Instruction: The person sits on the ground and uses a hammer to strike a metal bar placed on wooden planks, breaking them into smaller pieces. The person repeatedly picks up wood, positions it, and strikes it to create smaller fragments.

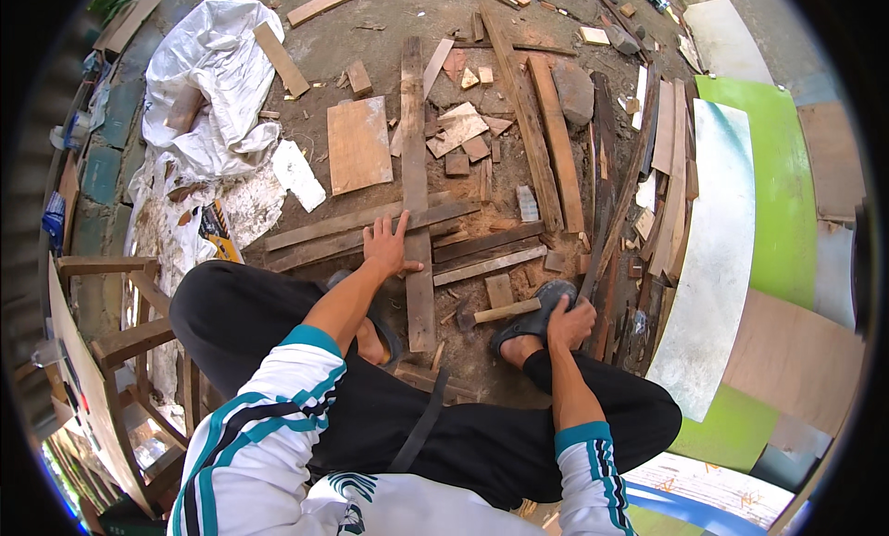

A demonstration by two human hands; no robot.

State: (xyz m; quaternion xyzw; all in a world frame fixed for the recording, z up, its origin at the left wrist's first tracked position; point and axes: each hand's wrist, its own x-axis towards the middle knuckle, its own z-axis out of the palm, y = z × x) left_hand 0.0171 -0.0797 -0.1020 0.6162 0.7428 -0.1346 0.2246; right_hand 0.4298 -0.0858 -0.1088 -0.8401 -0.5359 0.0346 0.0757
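My left hand (385,246) rests with spread fingers on a long weathered plank (414,166). This plank lies lengthwise in front of me, across two flatter boards (343,229). My right hand (570,322) is closed beside my right shoe (532,323); what its fingers hold is hidden. A hammer with a pale wooden handle (507,310) is just left of that hand, its handle pointing toward the fist. Dark against the shoe, the space between handle and fist does not show whether they join.
Wood scraps (458,130), a square plywood piece (361,145) and several long boards (558,138) litter the dirt ahead. A white sack (208,73) lies at the far left, a wooden frame (120,346) nearer. Curved white (708,249) and green sheets (773,184) line the right.
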